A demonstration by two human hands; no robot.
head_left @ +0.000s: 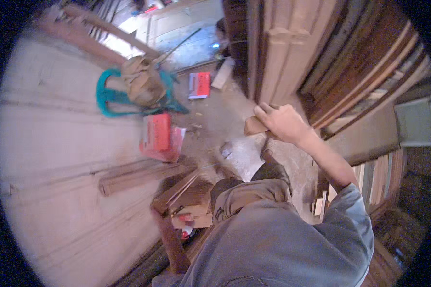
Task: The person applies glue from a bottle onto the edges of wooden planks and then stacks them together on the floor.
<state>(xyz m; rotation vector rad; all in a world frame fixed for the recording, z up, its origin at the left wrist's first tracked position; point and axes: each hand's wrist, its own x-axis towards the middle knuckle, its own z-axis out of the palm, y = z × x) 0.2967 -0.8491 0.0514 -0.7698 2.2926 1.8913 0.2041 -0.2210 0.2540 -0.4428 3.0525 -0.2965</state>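
My right hand is raised on the right with its fingers closed round a small brown block, whose far end sticks out to the left. Blur hides exactly what kind of block it is. My left hand hangs low on the left in dim light, its fingers smeared. Thin pale wooden strips run beside it; I cannot tell whether they are gripped. Below that hand, a light brown board has small red and white items by it.
A large pale panel fills the left side. Beyond my legs lie red packages, a red and white box and a teal plastic chair with a brown bundle on it. Tall wooden boards lean at the right.
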